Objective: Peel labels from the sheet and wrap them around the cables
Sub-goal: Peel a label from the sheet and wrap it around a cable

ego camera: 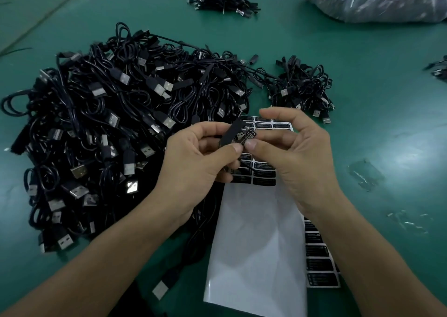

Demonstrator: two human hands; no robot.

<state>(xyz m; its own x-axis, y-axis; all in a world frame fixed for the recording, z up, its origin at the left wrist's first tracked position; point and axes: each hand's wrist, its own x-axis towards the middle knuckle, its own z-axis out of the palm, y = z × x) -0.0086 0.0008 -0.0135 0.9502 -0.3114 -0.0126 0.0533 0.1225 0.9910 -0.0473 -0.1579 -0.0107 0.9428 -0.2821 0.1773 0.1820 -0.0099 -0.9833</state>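
The flat black strip (pixel 232 132), probably a peeled label but possibly the cable's own inline body, is held up between both hands just above the white backing sheet with rows of black printed labels (pixel 256 244). Beside it sits the small black pin connector (pixel 250 133) of the thin black cable in hand. The left hand (pixel 200 158) has its fingers curled and pinches the strip's lower end between thumb and forefinger. The right hand (pixel 290 152) pinches at the connector end with thumb and forefinger, its other fingers loosely arched above.

If this is a label, the main risk is that it folds askew, so the sticky faces meet off-line and leave a crooked, wrinkled flag. Glue could also catch a fingertip, or the slack cable could twist as the hands press.

The thumbs hide where the strip meets the cable, so I cannot tell whether it is already wrapped. The label print is too blurred to read. The forearm covers part of a second sheet of black labels (pixel 320 263), and the big heap of black USB cables (pixel 104 123) on the green tabletop (pixel 375 104) is too tangled to tell labelled from unlabelled.
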